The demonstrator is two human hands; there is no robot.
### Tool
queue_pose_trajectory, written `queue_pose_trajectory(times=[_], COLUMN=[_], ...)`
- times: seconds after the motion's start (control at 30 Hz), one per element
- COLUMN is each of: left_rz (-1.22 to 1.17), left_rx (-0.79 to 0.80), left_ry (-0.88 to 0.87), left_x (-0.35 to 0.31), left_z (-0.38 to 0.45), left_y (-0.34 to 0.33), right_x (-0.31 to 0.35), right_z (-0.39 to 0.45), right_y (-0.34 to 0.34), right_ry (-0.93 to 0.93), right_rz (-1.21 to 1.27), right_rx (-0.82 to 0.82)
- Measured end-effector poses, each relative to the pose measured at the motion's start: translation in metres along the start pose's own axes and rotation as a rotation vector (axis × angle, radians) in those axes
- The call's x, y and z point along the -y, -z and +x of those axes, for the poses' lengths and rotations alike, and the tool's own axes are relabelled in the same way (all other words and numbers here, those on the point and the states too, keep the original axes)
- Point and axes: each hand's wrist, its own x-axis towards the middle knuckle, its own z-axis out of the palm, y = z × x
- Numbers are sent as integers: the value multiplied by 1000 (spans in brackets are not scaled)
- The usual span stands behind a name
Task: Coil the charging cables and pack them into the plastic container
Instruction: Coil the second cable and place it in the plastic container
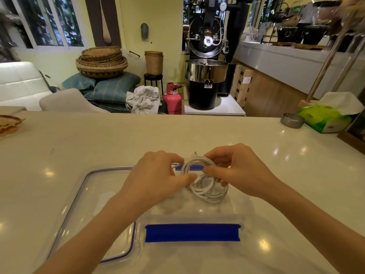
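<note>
A clear plastic container (245, 212) with blue clip flaps stands on the white counter in front of me. Above its far side my left hand (158, 175) and my right hand (237, 169) both grip a coiled white charging cable (194, 162). A second white cable coil (209, 191) lies inside the container, just under the held one. The container's clear lid (83, 194), edged with a blue seal, lies flat to the left, partly under my left forearm.
At the counter's far right sit a green tissue pack (324, 119) and a small metal ashtray (292, 120). A woven tray (7, 125) pokes in at the far left edge. Behind the counter are a coffee roaster, a red gas cylinder and stacked baskets.
</note>
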Motion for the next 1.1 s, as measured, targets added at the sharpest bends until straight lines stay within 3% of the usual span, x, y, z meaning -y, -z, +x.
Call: queue_pose_trajectory(times=[0.1,0.23,0.53,0.7,1.0,1.1], left_rz=[130,149,254,288,388,446], left_rx=[-8,102,154,167,172,222], left_ry=[-57,-67,-93,-80,-139,-164], left_x=[3,8,19,22,20,20], left_z=[-3,-3,-3,-1,3,3], left_y=[5,-2,-9,-12,-1,0], right_x=[-1,-1,-1,0,3,5], right_z=[-5,-9,-5,-2,-1,0], right_y=[-9,-25,-39,-42,-39,-42], right_ry=[-51,-160,-198,-160,-281,-287], right_rz=[18,77,-91,-174,52,0], right_rx=[56,154,347,357,411,450])
